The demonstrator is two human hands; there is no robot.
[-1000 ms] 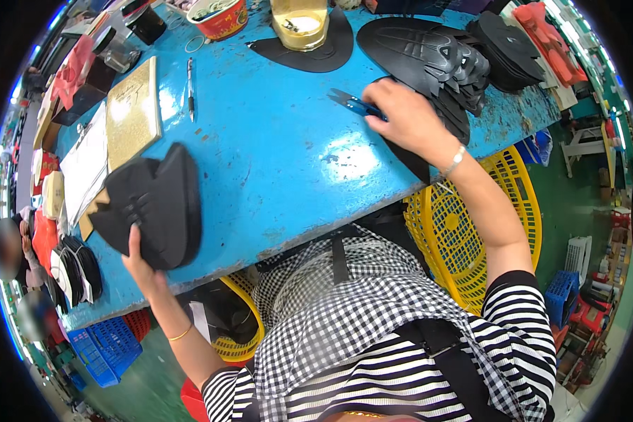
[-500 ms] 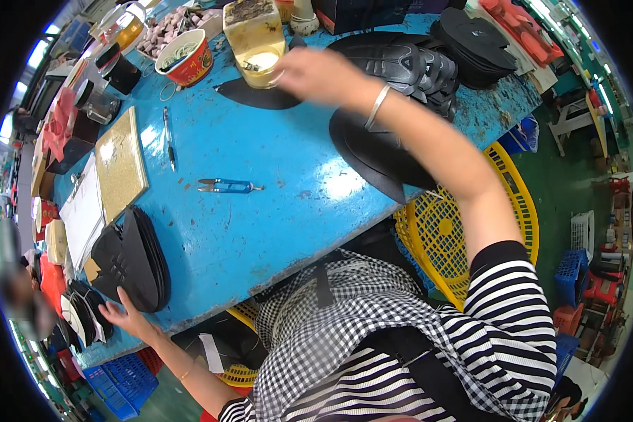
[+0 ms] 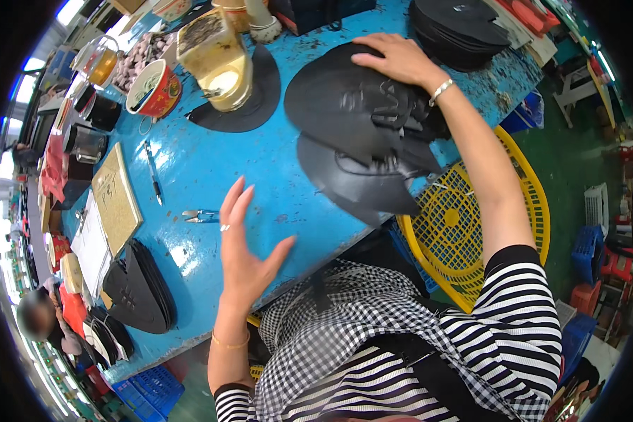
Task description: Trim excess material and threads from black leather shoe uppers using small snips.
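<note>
My left hand (image 3: 247,257) hovers over the blue table with fingers spread, holding nothing. Just beyond its fingers lie small thread snips (image 3: 200,216), partly hidden by the hand. At the far right my right hand (image 3: 404,62) grips the far edge of a black shoe upper piece (image 3: 327,95) with raised markings, its near side blurred by motion. Under and nearer than that piece lies another dark upper piece (image 3: 344,186), overlapping it. A yellowed glue container (image 3: 225,84) with a pale round opening stands on a black curved piece (image 3: 267,88) left of the right hand.
A stack of black pieces (image 3: 457,32) sits at the back right, another stack (image 3: 144,292) at the left. A pen (image 3: 152,172), a golden board (image 3: 117,200) and a red tub (image 3: 158,95) occupy the left side. A yellow basket (image 3: 541,211) stands beyond the right edge.
My left hand has left the stack on the left and moved right over the table. My right hand has gone from the glue container to the upper pieces, which have shifted left and nearer.
</note>
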